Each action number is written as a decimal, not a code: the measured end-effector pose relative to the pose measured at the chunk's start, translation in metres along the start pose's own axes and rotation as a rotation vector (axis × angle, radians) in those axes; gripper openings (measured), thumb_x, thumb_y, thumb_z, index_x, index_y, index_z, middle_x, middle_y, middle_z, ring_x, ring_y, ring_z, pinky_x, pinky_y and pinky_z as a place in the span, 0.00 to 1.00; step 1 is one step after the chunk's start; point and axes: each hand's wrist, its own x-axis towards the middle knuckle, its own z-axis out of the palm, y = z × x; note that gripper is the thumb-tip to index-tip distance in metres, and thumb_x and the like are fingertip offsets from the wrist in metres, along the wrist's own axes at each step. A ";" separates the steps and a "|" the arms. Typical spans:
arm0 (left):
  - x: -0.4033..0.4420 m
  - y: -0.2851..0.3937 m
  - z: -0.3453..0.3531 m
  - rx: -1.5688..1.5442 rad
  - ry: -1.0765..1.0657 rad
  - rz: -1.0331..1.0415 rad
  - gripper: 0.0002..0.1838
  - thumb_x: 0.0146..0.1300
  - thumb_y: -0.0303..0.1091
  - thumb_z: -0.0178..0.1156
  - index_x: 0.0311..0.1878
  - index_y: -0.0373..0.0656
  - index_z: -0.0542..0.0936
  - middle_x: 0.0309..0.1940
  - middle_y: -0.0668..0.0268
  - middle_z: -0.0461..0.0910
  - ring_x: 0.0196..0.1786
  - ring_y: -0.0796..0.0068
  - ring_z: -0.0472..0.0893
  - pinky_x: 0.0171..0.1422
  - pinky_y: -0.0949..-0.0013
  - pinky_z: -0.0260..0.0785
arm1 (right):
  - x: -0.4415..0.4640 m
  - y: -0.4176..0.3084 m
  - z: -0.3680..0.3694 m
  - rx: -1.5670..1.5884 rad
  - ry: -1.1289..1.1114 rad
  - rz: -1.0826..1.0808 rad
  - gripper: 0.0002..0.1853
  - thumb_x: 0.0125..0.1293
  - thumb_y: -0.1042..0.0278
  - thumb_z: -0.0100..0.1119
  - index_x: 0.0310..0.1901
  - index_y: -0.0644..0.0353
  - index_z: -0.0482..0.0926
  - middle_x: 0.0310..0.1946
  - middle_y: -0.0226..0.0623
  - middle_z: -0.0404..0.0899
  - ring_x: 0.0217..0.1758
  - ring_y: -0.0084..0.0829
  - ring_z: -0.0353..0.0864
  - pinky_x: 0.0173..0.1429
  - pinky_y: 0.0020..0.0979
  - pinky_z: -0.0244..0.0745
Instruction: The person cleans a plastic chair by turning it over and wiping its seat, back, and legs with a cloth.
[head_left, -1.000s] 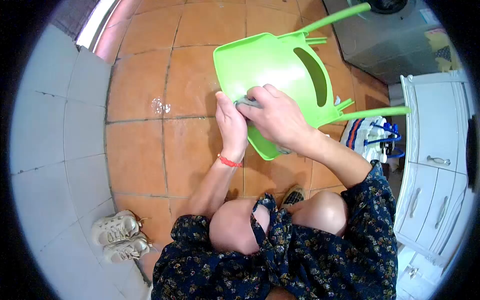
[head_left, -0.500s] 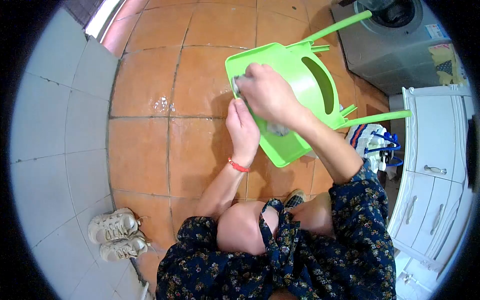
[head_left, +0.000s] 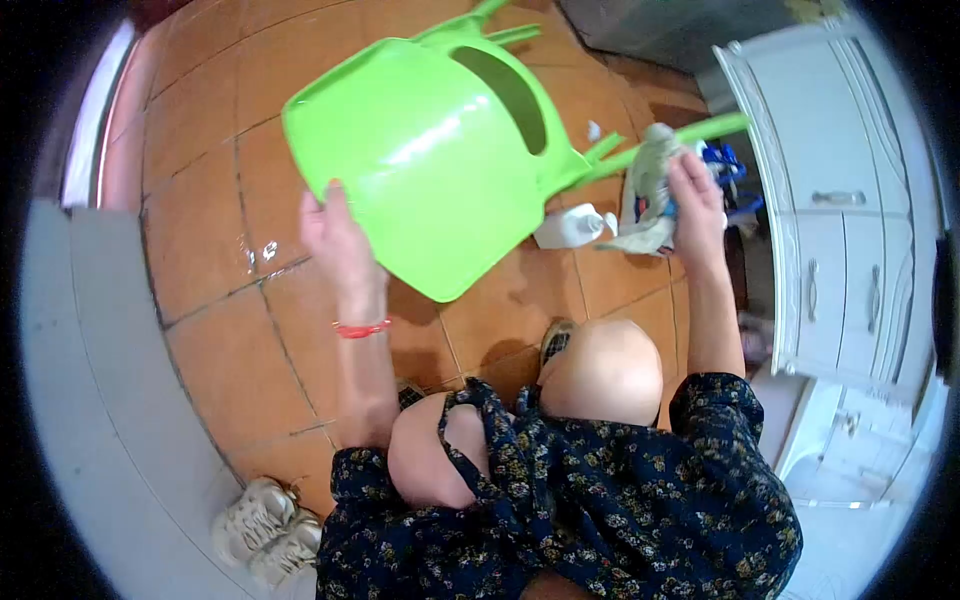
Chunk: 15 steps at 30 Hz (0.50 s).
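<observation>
A bright green plastic chair [head_left: 430, 190] is held tipped above the tiled floor, its smooth panel facing up and its legs pointing away to the upper right. My left hand [head_left: 342, 245], with a red bracelet at the wrist, grips the panel's near left edge, thumb on top. Off to the right of the chair, my right hand [head_left: 697, 210] is closed around a pale grey rag [head_left: 656, 175] that hangs loosely from it. Between the chair and the rag, a white pump bottle [head_left: 572, 228] is on the floor.
A white cabinet [head_left: 830, 140] with metal handles lines the right side. A bag with blue handles [head_left: 735, 175] is partly hidden behind my right hand. Pale sneakers [head_left: 265, 530] sit by the left wall. Wet spots [head_left: 268, 250] show on the orange tiles.
My right hand has left the chair's panel and moved right with the rag. The chair has shifted left in view, and the white bottle now shows. My left hand still grips the edge.
</observation>
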 end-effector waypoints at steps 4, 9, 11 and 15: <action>0.008 0.021 0.007 -0.002 -0.001 0.008 0.11 0.69 0.28 0.48 0.47 0.30 0.75 0.39 0.56 0.80 0.37 0.70 0.82 0.41 0.69 0.77 | -0.006 0.009 -0.044 0.113 0.177 0.121 0.17 0.71 0.68 0.49 0.57 0.66 0.74 0.51 0.32 0.78 0.52 0.21 0.75 0.58 0.23 0.68; 0.008 0.058 -0.013 0.029 0.009 0.069 0.14 0.68 0.26 0.48 0.51 0.28 0.75 0.43 0.57 0.81 0.40 0.70 0.82 0.44 0.70 0.76 | -0.005 0.040 -0.044 -0.689 0.057 -0.155 0.14 0.67 0.64 0.52 0.46 0.66 0.78 0.40 0.42 0.79 0.46 0.38 0.77 0.52 0.33 0.70; 0.005 0.081 -0.012 0.108 0.046 0.066 0.14 0.69 0.28 0.47 0.50 0.28 0.75 0.43 0.56 0.80 0.40 0.69 0.82 0.43 0.71 0.76 | -0.014 0.046 -0.017 -0.803 0.017 -0.199 0.12 0.65 0.65 0.53 0.40 0.66 0.78 0.39 0.51 0.76 0.46 0.50 0.74 0.51 0.42 0.70; 0.009 0.125 -0.017 0.169 0.089 0.086 0.11 0.69 0.29 0.48 0.43 0.30 0.76 0.38 0.57 0.80 0.36 0.70 0.82 0.40 0.71 0.76 | -0.032 0.089 0.032 -1.037 0.131 -0.151 0.14 0.66 0.60 0.53 0.48 0.60 0.76 0.37 0.55 0.76 0.46 0.54 0.75 0.52 0.49 0.71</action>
